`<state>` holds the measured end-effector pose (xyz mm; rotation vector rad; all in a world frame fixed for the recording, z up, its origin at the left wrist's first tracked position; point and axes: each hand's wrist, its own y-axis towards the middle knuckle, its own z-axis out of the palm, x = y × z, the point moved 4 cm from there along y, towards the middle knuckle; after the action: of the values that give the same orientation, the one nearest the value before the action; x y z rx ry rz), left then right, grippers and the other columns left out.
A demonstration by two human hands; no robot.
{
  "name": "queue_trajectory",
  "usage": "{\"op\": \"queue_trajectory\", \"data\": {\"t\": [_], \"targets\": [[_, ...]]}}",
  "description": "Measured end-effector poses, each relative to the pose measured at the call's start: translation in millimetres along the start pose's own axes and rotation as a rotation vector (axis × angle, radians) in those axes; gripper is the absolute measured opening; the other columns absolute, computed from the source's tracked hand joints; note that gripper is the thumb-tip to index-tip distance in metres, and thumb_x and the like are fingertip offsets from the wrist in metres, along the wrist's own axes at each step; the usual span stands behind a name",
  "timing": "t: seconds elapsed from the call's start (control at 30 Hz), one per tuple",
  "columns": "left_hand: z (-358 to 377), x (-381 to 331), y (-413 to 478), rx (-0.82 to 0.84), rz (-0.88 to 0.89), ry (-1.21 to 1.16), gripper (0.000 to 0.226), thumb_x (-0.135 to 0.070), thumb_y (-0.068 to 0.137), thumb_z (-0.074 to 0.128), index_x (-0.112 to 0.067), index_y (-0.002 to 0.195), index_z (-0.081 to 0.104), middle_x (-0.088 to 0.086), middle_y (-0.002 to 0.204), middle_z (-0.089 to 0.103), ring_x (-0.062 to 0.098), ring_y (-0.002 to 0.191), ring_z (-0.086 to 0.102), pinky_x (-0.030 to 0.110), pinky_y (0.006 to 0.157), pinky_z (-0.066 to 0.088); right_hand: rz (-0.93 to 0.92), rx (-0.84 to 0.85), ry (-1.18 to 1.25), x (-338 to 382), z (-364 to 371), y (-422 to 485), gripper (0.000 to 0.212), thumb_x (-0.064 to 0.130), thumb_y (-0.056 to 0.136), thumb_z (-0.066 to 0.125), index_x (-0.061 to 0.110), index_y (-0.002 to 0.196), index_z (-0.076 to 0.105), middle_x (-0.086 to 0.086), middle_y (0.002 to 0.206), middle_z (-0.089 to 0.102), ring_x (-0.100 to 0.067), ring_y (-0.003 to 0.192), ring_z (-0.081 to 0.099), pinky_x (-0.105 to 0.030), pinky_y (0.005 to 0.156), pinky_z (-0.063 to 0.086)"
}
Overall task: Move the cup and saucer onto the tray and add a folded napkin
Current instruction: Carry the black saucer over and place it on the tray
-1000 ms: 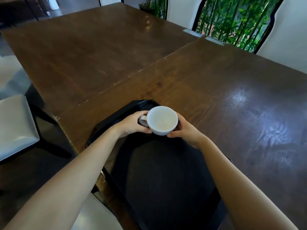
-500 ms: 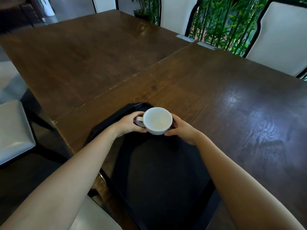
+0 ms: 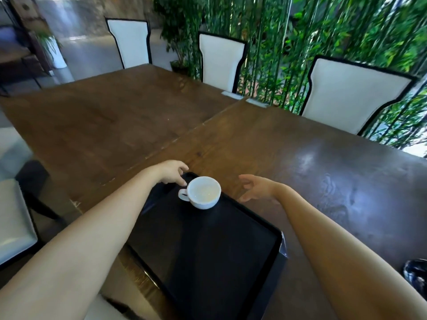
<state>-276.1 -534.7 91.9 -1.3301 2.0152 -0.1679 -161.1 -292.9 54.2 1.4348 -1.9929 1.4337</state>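
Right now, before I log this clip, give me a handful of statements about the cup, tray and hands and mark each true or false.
1. The cup stands on the black tray. True.
2. The right hand grips the cup. False: it is open, off to the cup's side, over the table.
3. A saucer sits under the cup. False: no saucer shows; the cup rests directly on the tray.
4. The left hand is by the cup's handle side, at the tray's far corner. True.
5. A folded napkin lies on the tray. False: none is visible.
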Motion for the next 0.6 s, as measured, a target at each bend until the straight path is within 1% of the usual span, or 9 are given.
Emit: {"op": "queue_trajectory", "data": {"t": [0.07, 0.17, 0.2, 0.27, 0.33, 0.4, 0.53, 0.6], "targets": [[-8.5, -21.4, -7.8, -0.005, 0.035, 0.078, 0.058, -0.019, 0.082, 0.068, -0.02, 0.134, 0.042, 0.005, 0.135, 0.048, 0.024, 0.111, 0.052, 0.035, 0.086, 0.05, 0.013, -0.011, -0.024, 4.3, -14.4, -17.4, 0.087, 0.007, 0.079, 0.069, 0.025, 0.148, 0.018, -0.001, 0.155, 0.026, -0.022, 0.14, 0.028, -0.039, 0.111, 0.032], [-13.2, -56.2, -18.8, 0.022, 0.104, 0.144, 0.057, -0.018, 0.083, 0.067, -0.022, 0.134, 0.042, 0.003, 0.135, 0.048, 0.022, 0.104, 0.053, 0.032, 0.082, 0.049, 0.03, -0.014, -0.093, 10.3, -34.4, -47.6, 0.087, 0.01, 0.08, 0.069, 0.027, 0.148, 0.018, 0.003, 0.156, 0.024, -0.025, 0.141, 0.028, -0.046, 0.113, 0.031], [-12.8, -68.8, -22.3, 0.037, 0.126, 0.155, 0.057, -0.017, 0.083, 0.066, -0.023, 0.134, 0.042, 0.002, 0.135, 0.048, 0.022, 0.106, 0.053, 0.032, 0.082, 0.049, 0.039, -0.019, -0.117, 11.7, -41.2, -58.3, 0.087, 0.011, 0.08, 0.069, 0.028, 0.148, 0.018, 0.003, 0.156, 0.023, -0.026, 0.14, 0.028, -0.046, 0.112, 0.032], [-9.5, -94.5, -29.4, 0.064, 0.169, 0.172, 0.058, -0.018, 0.083, 0.066, -0.025, 0.135, 0.041, 0.001, 0.135, 0.047, 0.021, 0.11, 0.052, 0.032, 0.082, 0.049, 0.052, -0.041, -0.141, 12.8, -53.4, -79.7, 0.086, 0.011, 0.081, 0.069, 0.025, 0.149, 0.017, 0.002, 0.156, 0.024, -0.026, 0.14, 0.03, -0.041, 0.111, 0.035], [-3.6, -122.4, -35.2, 0.092, 0.22, 0.189, 0.06, -0.02, 0.083, 0.067, -0.025, 0.136, 0.04, 0.001, 0.134, 0.047, 0.019, 0.108, 0.052, 0.03, 0.079, 0.049, 0.077, -0.059, -0.141, 10.1, -65.5, -103.2, 0.086, 0.011, 0.082, 0.068, 0.022, 0.149, 0.016, 0.0, 0.156, 0.024, -0.025, 0.14, 0.029, -0.038, 0.109, 0.036], [4.1, -148.4, -39.9, 0.122, 0.264, 0.208, 0.06, -0.024, 0.082, 0.068, -0.026, 0.135, 0.04, 0.0, 0.133, 0.048, 0.018, 0.108, 0.052, 0.028, 0.076, 0.05, 0.115, -0.074, -0.148, 3.4, -76.8, -125.2, 0.086, 0.012, 0.082, 0.069, 0.022, 0.149, 0.015, 0.001, 0.155, 0.025, -0.024, 0.139, 0.029, -0.039, 0.11, 0.036], [28.1, -206.2, -47.4, 0.179, 0.343, 0.283, 0.058, -0.029, 0.082, 0.068, -0.025, 0.134, 0.042, 0.0, 0.133, 0.049, 0.022, 0.111, 0.055, 0.031, 0.079, 0.054, 0.197, -0.14, -0.165, -23.2, -101.1, -177.0, 0.084, 0.014, 0.082, 0.069, 0.021, 0.148, 0.018, 0.0, 0.152, 0.031, -0.024, 0.136, 0.035, -0.037, 0.104, 0.04], [44.5, -236.0, -50.2, 0.203, 0.377, 0.323, 0.058, -0.03, 0.082, 0.067, -0.024, 0.135, 0.041, 0.001, 0.134, 0.048, 0.023, 0.112, 0.054, 0.032, 0.08, 0.054, 0.233, -0.179, -0.181, -39.7, -113.0, -201.0, 0.081, 0.015, 0.082, 0.07, 0.02, 0.147, 0.021, -0.002, 0.15, 0.034, -0.025, 0.133, 0.037, -0.039, 0.103, 0.042]]}}
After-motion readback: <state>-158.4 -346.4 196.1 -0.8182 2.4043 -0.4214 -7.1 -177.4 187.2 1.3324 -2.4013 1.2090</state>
